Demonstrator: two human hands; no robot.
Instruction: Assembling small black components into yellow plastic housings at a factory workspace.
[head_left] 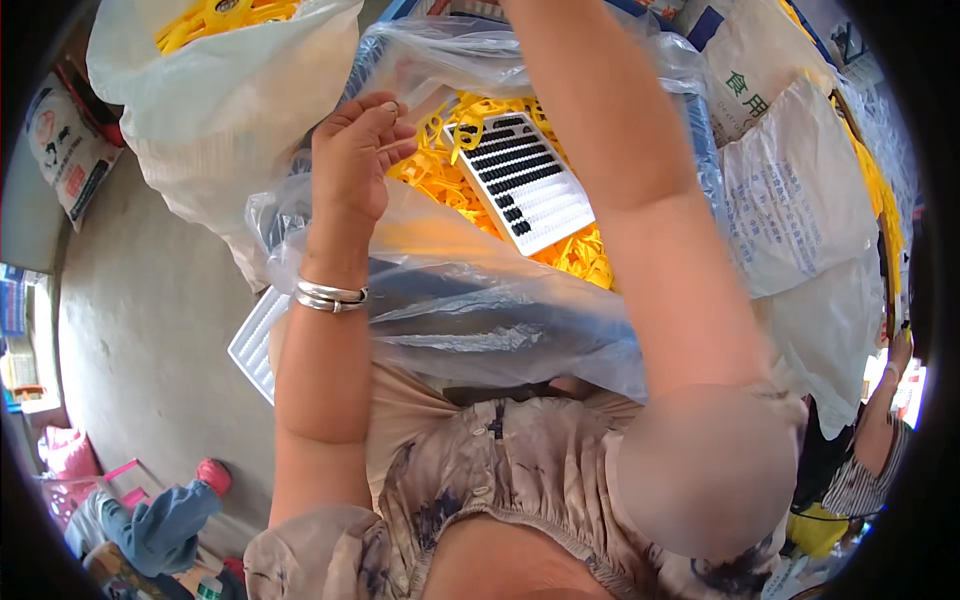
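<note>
A white bead counting frame (540, 200) with rows of black and white beads lies tilted on a heap of yellow plastic pieces (590, 262). One yellow piece (466, 136) overlaps its upper left edge. The heap sits in a blue crate (706, 140) lined with clear plastic film (470, 45). My left hand (355, 150), below a silver bangle, is raised over the crate's left side with its fingers curled in; whatever they may hold is too small to make out. My right arm reaches across the crate and past the top edge, so that hand is out of sight.
A large whitish sack (225, 110) of yellow pieces stands at the upper left. Pale woven sacks (795, 190) crowd the right side. Another white frame (258, 345) shows beside my left forearm. Another person's arm (885, 410) appears at the far right.
</note>
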